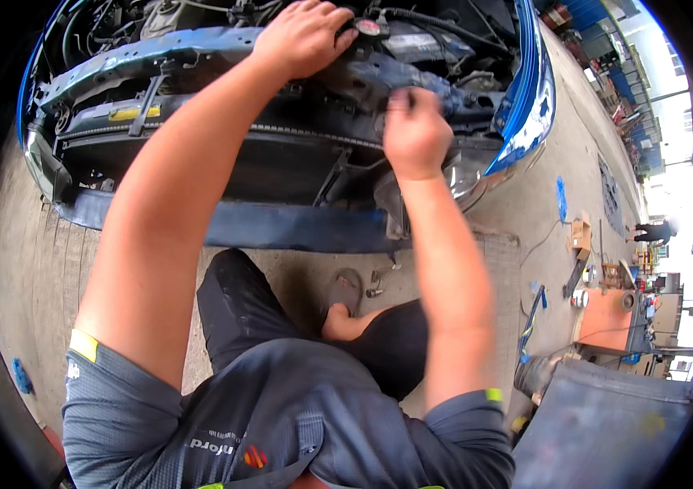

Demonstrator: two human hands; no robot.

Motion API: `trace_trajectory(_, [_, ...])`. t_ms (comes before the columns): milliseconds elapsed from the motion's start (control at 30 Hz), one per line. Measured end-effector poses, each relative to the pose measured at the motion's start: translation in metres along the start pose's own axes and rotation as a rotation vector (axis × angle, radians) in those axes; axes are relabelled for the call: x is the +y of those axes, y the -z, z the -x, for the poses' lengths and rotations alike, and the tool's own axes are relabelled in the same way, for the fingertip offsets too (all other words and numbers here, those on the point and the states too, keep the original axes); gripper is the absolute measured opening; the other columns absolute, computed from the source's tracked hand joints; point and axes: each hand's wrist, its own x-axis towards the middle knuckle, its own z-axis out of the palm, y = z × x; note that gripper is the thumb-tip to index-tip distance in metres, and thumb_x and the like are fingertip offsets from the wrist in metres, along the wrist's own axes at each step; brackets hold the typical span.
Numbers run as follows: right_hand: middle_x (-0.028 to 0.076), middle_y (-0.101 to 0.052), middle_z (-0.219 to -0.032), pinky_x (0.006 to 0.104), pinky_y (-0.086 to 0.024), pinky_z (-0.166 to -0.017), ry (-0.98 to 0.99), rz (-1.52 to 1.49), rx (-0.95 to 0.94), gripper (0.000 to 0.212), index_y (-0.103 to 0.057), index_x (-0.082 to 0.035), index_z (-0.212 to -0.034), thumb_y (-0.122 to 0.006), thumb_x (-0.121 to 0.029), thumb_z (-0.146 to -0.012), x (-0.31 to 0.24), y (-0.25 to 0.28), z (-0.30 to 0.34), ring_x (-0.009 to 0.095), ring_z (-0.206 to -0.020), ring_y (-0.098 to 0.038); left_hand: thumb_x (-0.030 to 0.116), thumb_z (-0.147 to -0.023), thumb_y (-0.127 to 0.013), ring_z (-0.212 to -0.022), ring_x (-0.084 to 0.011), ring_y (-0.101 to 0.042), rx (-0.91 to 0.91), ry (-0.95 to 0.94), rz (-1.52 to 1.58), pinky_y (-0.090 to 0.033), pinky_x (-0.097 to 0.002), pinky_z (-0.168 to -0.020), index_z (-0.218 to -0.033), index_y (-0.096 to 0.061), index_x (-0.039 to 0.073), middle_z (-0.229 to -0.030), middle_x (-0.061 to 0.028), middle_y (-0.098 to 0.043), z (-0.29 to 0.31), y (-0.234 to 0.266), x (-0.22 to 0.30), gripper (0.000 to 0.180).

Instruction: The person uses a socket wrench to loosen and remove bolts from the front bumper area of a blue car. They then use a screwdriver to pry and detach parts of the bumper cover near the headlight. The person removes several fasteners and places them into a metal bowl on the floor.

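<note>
An opened blue car front (pixel 525 81) with its bumper cover off stands before me. My left hand (pixel 304 39) lies on top of the metal upper crossmember (pixel 200 41), fingers stretched forward, beside a round cap (pixel 368 28). Lower and to the right, my right hand (pixel 417 138) is closed in a fist in front of the crossmember's right part. Motion smears it; something dark shows at its top, too blurred to name. Below the crossmember are the dark radiator area (pixel 224 163) and a dark lower bumper beam (pixel 305 228).
Small dark parts (pixel 375 285) lie on the floor by my sandalled foot (pixel 345 292). To the right are a cardboard box (pixel 581 235), an orange-topped workbench (pixel 605 318) and a large grey panel (pixel 599 424). A person (pixel 654 232) stands far off at the right.
</note>
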Motion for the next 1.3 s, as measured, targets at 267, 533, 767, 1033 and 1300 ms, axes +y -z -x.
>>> trace_trajectory(267, [0.005,-0.06,-0.066,0.037,-0.05,-0.056,-0.889,-0.603,0.46,0.028,-0.056,-0.002,-0.099,-0.067,-0.027,-0.098,0.011,-0.005,-0.012,0.019,-0.056,-0.058,0.034,-0.098,-0.057,-0.115,-0.0326,-0.058,-0.031,0.03,0.039,-0.042,-0.0424,-0.106,-0.113,-0.066,0.006,-0.113,-0.0148,-0.067,0.001,0.007,0.001,0.033])
trace_trajectory(533, [0.014,-0.07,-0.083,0.0446,-0.055,-0.066,0.11,0.007,-0.452,0.021,-0.061,-0.008,-0.1,-0.073,-0.019,-0.086,-0.003,0.013,-0.012,0.038,-0.076,-0.069,0.033,-0.097,-0.058,-0.111,-0.0327,-0.059,-0.045,-0.006,0.017,-0.043,-0.0422,-0.103,-0.111,-0.066,0.006,-0.108,-0.0145,-0.067,-0.002,0.006,-0.003,0.031])
trace_trajectory(767, [0.005,-0.058,-0.068,0.0379,-0.052,-0.055,-1.277,-0.958,0.693,0.029,-0.057,0.0,-0.093,-0.066,-0.027,-0.099,0.017,-0.006,-0.005,0.024,-0.053,-0.056,0.034,-0.097,-0.058,-0.111,-0.0326,-0.06,-0.007,0.009,0.047,-0.044,-0.0428,-0.102,-0.112,-0.066,0.006,-0.108,-0.0136,-0.067,0.004,0.007,-0.003,0.033])
trace_trajectory(1033, [0.014,-0.071,-0.083,0.0468,-0.055,-0.067,0.15,0.006,-0.473,0.02,-0.063,-0.009,-0.099,-0.072,-0.024,-0.089,0.005,0.015,-0.005,0.04,-0.076,-0.069,0.034,-0.098,-0.057,-0.11,-0.0335,-0.061,0.012,-0.013,0.061,-0.044,-0.0431,-0.102,-0.114,-0.067,0.005,-0.108,-0.0151,-0.068,0.004,-0.008,0.002,0.034])
trace_trajectory(1300, [0.015,-0.065,-0.078,0.0404,-0.053,-0.063,-0.398,-0.441,0.12,0.022,-0.055,-0.006,-0.105,-0.066,-0.023,-0.096,0.015,-0.001,-0.001,0.032,-0.067,-0.062,0.036,-0.101,-0.051,-0.111,-0.0338,-0.063,-0.017,-0.074,-0.054,-0.047,-0.0442,-0.1,-0.111,-0.068,0.005,-0.113,-0.015,-0.07,0.003,-0.017,-0.012,0.037])
